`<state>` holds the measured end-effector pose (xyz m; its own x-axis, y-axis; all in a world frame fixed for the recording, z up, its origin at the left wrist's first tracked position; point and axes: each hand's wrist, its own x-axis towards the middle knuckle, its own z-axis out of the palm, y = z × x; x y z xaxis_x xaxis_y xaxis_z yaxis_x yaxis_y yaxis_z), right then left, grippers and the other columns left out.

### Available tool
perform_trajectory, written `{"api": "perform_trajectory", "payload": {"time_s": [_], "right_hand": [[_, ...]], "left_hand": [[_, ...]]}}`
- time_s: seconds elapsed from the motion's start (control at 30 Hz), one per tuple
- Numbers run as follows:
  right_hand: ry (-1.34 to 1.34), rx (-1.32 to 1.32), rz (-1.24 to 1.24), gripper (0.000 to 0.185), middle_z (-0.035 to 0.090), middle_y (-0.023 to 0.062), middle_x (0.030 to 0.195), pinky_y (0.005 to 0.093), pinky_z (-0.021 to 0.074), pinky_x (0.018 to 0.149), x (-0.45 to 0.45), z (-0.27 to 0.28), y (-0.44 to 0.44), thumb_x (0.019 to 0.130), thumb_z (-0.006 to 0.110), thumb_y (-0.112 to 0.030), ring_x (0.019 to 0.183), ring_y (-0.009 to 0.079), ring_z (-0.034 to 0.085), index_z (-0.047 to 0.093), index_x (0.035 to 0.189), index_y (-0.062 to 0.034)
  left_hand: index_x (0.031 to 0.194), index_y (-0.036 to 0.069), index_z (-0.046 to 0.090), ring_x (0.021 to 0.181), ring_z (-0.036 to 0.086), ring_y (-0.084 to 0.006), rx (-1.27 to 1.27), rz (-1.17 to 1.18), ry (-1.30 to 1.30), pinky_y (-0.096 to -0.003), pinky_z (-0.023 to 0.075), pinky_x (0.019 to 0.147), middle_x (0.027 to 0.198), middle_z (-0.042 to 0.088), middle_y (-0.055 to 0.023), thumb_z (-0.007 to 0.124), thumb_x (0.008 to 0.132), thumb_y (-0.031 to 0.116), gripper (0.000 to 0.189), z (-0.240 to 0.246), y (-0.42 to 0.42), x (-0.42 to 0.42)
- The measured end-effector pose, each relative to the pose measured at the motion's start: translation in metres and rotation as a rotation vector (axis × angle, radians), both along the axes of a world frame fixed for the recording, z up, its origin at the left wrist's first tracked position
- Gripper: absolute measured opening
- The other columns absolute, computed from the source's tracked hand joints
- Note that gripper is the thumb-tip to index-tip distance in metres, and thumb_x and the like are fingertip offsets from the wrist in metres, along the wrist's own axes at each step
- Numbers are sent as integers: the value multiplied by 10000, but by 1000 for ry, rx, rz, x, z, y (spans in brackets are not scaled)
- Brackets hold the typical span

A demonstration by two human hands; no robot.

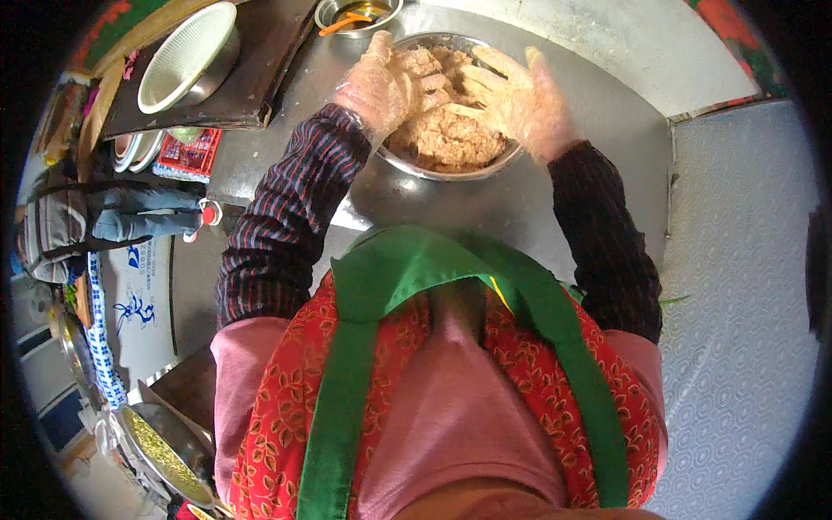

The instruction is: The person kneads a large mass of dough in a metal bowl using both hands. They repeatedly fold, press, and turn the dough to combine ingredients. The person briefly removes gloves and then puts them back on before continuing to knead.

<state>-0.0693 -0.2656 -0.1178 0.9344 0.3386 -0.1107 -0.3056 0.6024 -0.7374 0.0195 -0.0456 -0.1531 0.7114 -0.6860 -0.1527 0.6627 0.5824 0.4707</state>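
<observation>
A round steel bowl [448,174] holds a pinkish-brown minced mixture [455,138], piled highest towards its near side. My left hand [383,91], in a clear plastic glove, is over the bowl's left side with its fingers in the mixture and its thumb raised. My right hand [520,97], gloved too, reaches in from the right; its fingers are spread and smeared with the mixture, and the thumb points up. Both sets of fingertips are partly hidden in the mixture, so whether either hand grips any of it is unclear.
A small steel bowl [392,14] with dark liquid and an orange utensil [344,23] stands beyond the large one. At upper left, a white plastic colander [188,58] sits in a steel bowl. A red basket [207,153] and a person's jean-clad legs [143,214] are at left. A wall borders the right.
</observation>
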Motion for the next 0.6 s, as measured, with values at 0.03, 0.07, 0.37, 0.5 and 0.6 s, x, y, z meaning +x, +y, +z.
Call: {"api": "perform_trajectory", "payload": {"time_s": [0.03,0.07,0.37,0.5,0.6], "right_hand": [[-8,89,24,828,174,234,1616,484,212,1202,1,0,3,1009,301,-607,1482,352,227,149,1567,-14],[28,153,13,837,173,236,1616,493,198,1204,2,1,6,1004,302,-616,1486,353,215,161,1565,-11],[-339,-277,-151,486,510,217,1420,389,368,1109,-9,1,24,1012,470,-239,1297,279,505,458,1424,19],[-685,-732,-234,410,643,122,1284,307,472,1013,-4,-2,61,868,602,79,1191,179,603,613,1271,1],[-1025,-1065,-469,373,661,143,1183,323,480,982,-1,-27,89,880,534,69,1140,235,617,621,1233,-11]], "left_hand": [[1415,-14,382,1332,388,-420,232,-4,-229,-587,303,1108,1477,392,-214,265,1033,590,725,4,0,-3],[1440,1,366,1376,356,-399,385,-27,-481,-579,267,1134,1519,374,-184,239,1038,576,713,8,-1,-6],[1437,30,422,1369,401,-301,44,-61,94,-553,315,1099,1497,416,-150,276,1019,610,730,24,-7,-22],[1343,18,529,1232,556,-306,21,7,111,-483,446,1019,1338,585,-152,289,1013,631,736,13,-19,-24],[1375,41,489,1225,560,-264,344,24,-485,-407,451,1048,1330,594,-131,479,1003,292,449,8,-18,-35]]}}
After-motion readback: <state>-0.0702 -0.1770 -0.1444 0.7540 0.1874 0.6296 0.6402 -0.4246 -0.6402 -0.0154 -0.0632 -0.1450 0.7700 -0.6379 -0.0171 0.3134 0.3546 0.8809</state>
